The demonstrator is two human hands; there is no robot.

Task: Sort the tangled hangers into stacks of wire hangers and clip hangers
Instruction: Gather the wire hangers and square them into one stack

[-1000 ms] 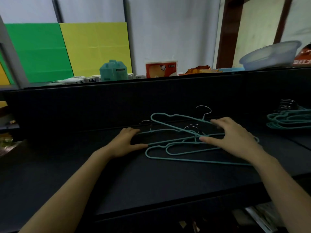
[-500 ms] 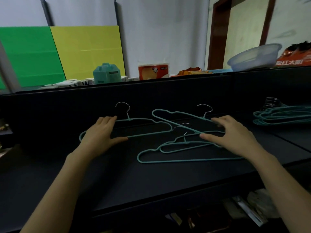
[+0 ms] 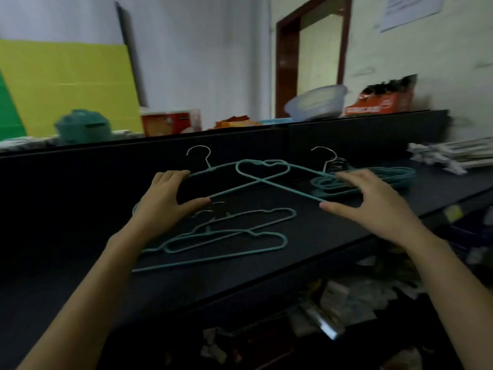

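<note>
My left hand (image 3: 165,198) grips a teal wire hanger (image 3: 234,186) by its left end, thumb under the bottom bar. My right hand (image 3: 373,206) grips a second teal wire hanger (image 3: 288,188) by its right end. Both hangers are raised above the dark table (image 3: 320,236) and cross each other between my hands, with their metal hooks pointing away from me. A few more teal wire hangers (image 3: 240,236) lie tangled on the table below my hands. A stack of teal wire hangers (image 3: 386,177) lies behind my right hand. White clip hangers (image 3: 453,156) are piled at the far right.
A raised dark back panel (image 3: 360,134) runs behind the table. On the ledge above it stand a teal container (image 3: 82,126), a red-and-white box (image 3: 170,121), a clear plastic basin (image 3: 317,102) and an orange box (image 3: 378,102). Clutter (image 3: 346,303) lies below the table's front edge.
Both hands have lifted their hangers off the table and brought them together until they cross. The view has swung right, bringing the clip hangers into sight.
</note>
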